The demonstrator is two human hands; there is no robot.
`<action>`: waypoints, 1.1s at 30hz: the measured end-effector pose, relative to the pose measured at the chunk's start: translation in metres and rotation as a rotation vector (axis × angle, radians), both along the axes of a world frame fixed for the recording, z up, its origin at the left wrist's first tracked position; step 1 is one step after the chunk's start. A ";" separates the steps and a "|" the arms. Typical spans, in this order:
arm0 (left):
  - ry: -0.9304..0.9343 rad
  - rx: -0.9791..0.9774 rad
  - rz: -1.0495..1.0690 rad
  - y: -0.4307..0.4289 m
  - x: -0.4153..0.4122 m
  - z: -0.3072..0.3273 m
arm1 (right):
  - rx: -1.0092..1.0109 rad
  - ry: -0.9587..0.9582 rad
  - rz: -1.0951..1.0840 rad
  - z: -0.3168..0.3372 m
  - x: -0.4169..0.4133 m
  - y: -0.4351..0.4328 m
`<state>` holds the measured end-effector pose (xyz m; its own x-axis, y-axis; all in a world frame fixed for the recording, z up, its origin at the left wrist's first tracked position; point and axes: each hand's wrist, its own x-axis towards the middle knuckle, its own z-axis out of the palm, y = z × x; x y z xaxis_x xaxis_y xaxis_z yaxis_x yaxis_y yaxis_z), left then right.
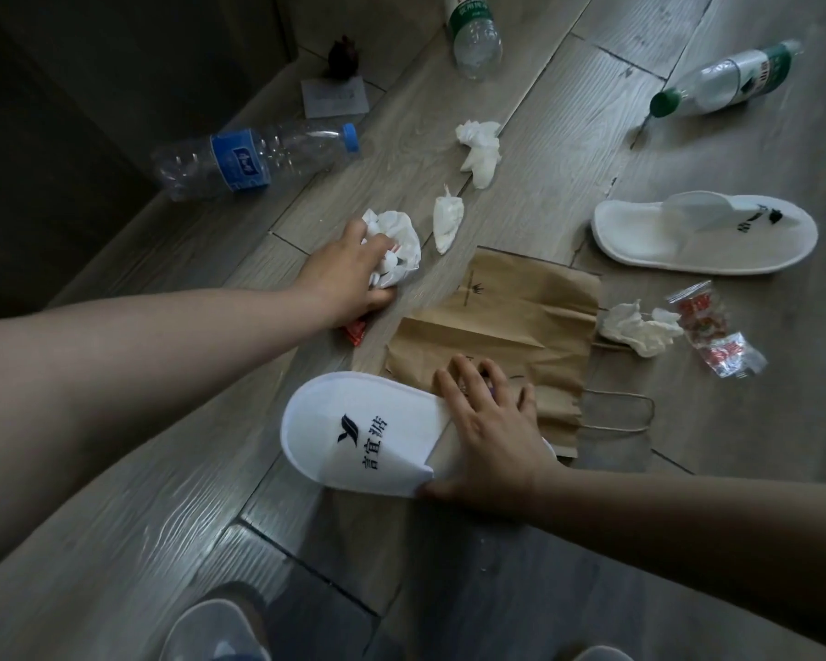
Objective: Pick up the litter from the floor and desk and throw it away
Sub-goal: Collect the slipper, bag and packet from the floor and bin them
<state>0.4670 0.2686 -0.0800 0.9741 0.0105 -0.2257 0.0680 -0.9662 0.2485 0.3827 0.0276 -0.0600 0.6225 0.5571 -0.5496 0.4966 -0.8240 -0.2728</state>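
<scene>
My left hand (349, 274) grips a crumpled white tissue wad (399, 245) on the wooden floor. A small red wrapper (355, 331) peeks out under that hand. My right hand (487, 431) lies with spread fingers on the open end of a white slipper (354, 431) that overlaps a flat brown paper bag (511, 317). More crumpled tissues lie nearby: one (448, 221) just right of the left hand, one (480, 150) farther back, one (637, 326) right of the bag. A clear and red plastic wrapper (711, 331) lies beside it.
A blue-label empty bottle (253, 157) lies at the left near a dark wall. Two green-label bottles (473, 35) (725, 78) lie at the back. A second white slipper (702, 238) lies at the right. A white card (335, 97) and a dark scrap (344, 57) lie by the wall.
</scene>
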 end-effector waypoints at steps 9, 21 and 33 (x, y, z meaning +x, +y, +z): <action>-0.001 -0.020 -0.003 0.001 0.001 0.001 | -0.013 -0.125 -0.178 0.004 0.032 -0.004; 0.033 -0.088 -0.003 0.012 0.009 0.006 | -0.007 -0.227 -0.130 0.000 0.055 -0.006; 0.002 -0.173 0.120 0.022 0.021 0.014 | 0.057 -0.302 -0.185 -0.003 0.075 -0.006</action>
